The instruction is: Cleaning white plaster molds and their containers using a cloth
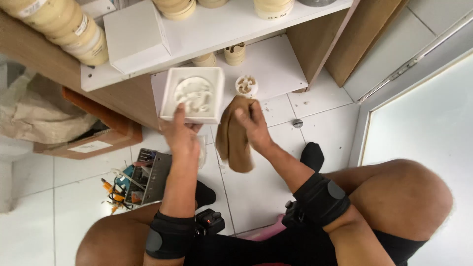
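On the white tiled floor [246, 192], left hand [180, 135] grips a square white fitting [193, 93]; right hand [253, 125] grips a brown cloth [232, 140].

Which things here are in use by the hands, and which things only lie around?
In use:
- white square part, held by the left hand
- brown cloth, held by the right hand

Lying around:
- small round white part on the low shelf
- white box
- metal box with wires on the floor
- cardboard box

A plain white square plastic fitting [192, 94], a tan-brown cloth rag [233, 138], black wrist bands [322, 197], white floor tiles [74, 207], cream tape rolls [64, 27].
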